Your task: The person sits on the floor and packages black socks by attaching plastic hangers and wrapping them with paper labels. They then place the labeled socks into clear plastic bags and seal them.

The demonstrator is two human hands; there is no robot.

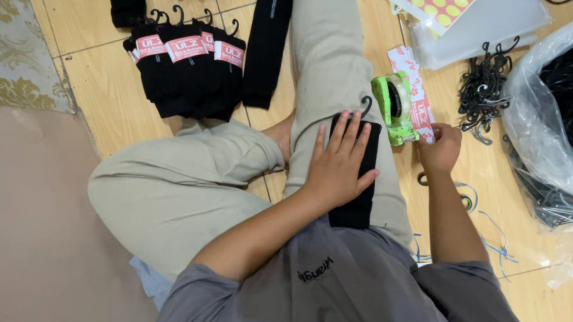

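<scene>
Labelled sock bundles (185, 70) left, green tape dispenser (393, 107) beside right hand (440, 148).

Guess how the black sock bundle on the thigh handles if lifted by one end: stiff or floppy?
Probably floppy: the black sock bundle drapes flat along the thigh under the left hand, following its curve. Likely light for its size, being soft knit. Its small hook at the top could snag. It seems unlikely to roll or slip off the trouser fabric.

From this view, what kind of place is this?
Probably a home floor used for packing socks: labelled sock bundles, a pile of small black hooks and a green tape dispenser lie around the seated person.
</scene>
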